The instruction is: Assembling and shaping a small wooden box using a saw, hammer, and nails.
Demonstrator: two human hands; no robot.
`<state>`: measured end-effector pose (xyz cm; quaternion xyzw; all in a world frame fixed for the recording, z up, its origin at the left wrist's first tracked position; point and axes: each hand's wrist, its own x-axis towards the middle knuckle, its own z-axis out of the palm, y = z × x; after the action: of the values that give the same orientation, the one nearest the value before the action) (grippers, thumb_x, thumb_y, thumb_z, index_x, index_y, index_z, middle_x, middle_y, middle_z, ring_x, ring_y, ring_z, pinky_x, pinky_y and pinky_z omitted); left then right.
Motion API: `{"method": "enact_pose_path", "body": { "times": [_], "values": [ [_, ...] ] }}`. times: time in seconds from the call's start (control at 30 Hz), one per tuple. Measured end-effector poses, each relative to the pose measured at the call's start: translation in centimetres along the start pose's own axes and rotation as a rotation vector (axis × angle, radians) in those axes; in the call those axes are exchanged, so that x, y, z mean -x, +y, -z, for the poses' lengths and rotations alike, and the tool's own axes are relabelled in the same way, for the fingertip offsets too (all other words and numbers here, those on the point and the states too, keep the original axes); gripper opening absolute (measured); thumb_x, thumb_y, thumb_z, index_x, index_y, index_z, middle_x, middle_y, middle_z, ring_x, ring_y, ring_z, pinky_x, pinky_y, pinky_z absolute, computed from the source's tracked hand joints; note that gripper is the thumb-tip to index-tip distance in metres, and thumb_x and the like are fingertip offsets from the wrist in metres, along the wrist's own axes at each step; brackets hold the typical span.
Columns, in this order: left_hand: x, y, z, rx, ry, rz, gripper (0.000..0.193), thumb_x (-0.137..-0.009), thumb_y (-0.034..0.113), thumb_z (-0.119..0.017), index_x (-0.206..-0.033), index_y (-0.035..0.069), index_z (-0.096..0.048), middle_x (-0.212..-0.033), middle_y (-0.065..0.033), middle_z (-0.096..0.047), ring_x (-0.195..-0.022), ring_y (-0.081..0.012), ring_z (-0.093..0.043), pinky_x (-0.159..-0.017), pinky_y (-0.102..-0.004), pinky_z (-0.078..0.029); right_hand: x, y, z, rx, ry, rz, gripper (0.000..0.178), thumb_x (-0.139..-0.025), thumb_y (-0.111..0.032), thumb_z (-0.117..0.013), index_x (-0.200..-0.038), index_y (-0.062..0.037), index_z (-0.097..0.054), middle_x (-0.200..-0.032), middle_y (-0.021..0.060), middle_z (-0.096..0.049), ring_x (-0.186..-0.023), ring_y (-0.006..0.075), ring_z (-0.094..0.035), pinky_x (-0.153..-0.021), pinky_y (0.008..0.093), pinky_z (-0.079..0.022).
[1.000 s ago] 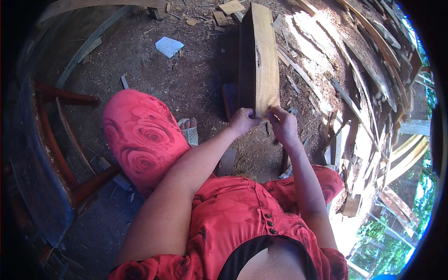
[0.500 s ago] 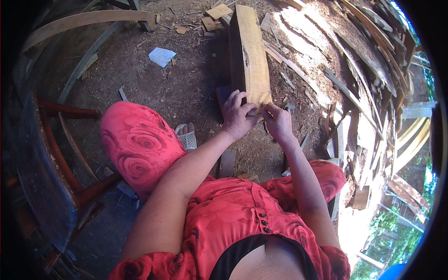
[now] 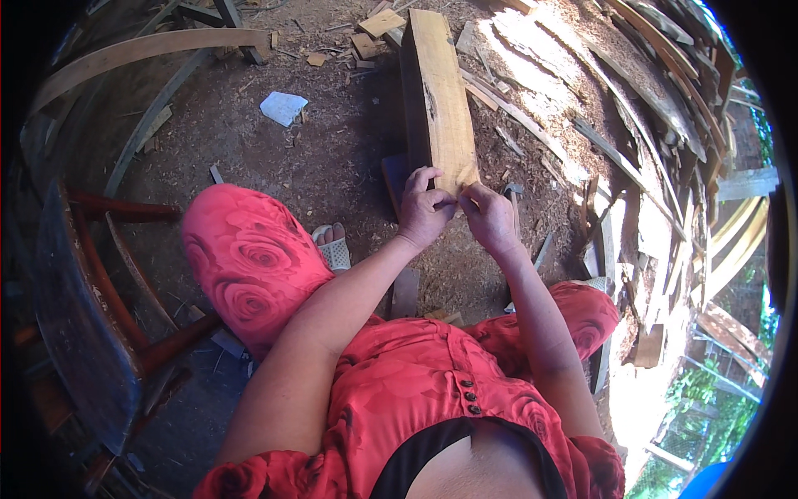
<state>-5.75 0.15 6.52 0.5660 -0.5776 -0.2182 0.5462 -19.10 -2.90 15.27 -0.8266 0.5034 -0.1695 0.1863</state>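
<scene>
A long squared wooden beam [image 3: 445, 100] runs away from me, its pale top face marked by a dark crack. At its near end, my left hand [image 3: 424, 218] is closed against the left edge, forefinger bent over the wood and thumb pointing right. Close beside it, my right hand [image 3: 492, 223] pinches at the right corner of the same end. The two thumbs nearly meet. Whatever lies between the right fingertips is too small to make out. A dark block [image 3: 397, 185] shows by the beam's left side, under its near part.
A wooden chair [image 3: 100, 308] lies at the left. Planks and bark slabs [image 3: 632, 108] are heaped along the right. Wood scraps [image 3: 378, 25] and a white piece [image 3: 283, 108] lie on the chip-strewn ground. A small grey-headed tool [image 3: 514, 189] is right of my right hand.
Both hands stay at the beam's near end. My right hand has shifted slightly left and down, and the left thumb has drawn in a little. The whole view has moved slightly.
</scene>
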Motion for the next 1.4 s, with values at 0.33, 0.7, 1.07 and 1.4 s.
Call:
{"method": "enact_pose_path", "body": {
  "times": [0.33, 0.7, 1.07, 1.4],
  "values": [
    [0.8, 0.4, 0.6, 0.078, -0.078, 0.061, 0.044, -0.064, 0.008, -0.078, -0.102, 0.009, -0.056, -0.129, -0.0104, -0.048, -0.115, -0.0301, -0.053, -0.094, -0.0371, -0.046, 0.1, 0.4, -0.5, -0.039, 0.064, 0.051, 0.008, -0.081, -0.013, -0.061, -0.079, -0.0056, -0.059, -0.078, 0.0131, -0.06, -0.075, 0.0333, -0.062, -0.065, 0.0411, -0.049],
    [0.7, 0.1, 0.8, 0.093, 0.271, 0.19, 0.05, -0.062, 0.019, -0.084, -0.101, 0.005, -0.057, -0.099, -0.0103, -0.054, -0.099, -0.0285, -0.056, -0.092, -0.0375, -0.044, 0.0, 0.1, -0.1, -0.009, 0.013, -0.006, 0.006, -0.08, -0.011, -0.061, -0.08, -0.0054, -0.06, -0.08, 0.0129, -0.062, -0.076, 0.0342, -0.062, -0.066, 0.0417, -0.048],
    [1.6, -3.1, -1.0, 0.499, -0.245, 0.558, 0.04, -0.067, 0.027, -0.082, -0.094, 0.002, -0.067, -0.08, -0.0073, -0.062, -0.077, -0.018, -0.061, -0.071, -0.0322, -0.048, -0.1, 0.3, -0.4, -0.013, 0.014, -0.002, 0.006, -0.08, -0.011, -0.061, -0.082, -0.006, -0.062, -0.082, 0.013, -0.063, -0.078, 0.0339, -0.063, -0.067, 0.041, -0.049],
    [0.2, 1.2, 0.5, -0.205, -0.003, -0.087, 0.032, -0.061, 0.018, -0.08, -0.089, 0.015, -0.066, -0.12, -0.0089, -0.049, -0.121, -0.0363, -0.043, -0.102, -0.0439, -0.035, 0.1, -0.3, 0.1, 0.005, 0.019, -0.03, 0.008, -0.081, -0.014, -0.061, -0.081, -0.0058, -0.061, -0.079, 0.0132, -0.063, -0.076, 0.0337, -0.063, -0.066, 0.0411, -0.049]
  ]
}}
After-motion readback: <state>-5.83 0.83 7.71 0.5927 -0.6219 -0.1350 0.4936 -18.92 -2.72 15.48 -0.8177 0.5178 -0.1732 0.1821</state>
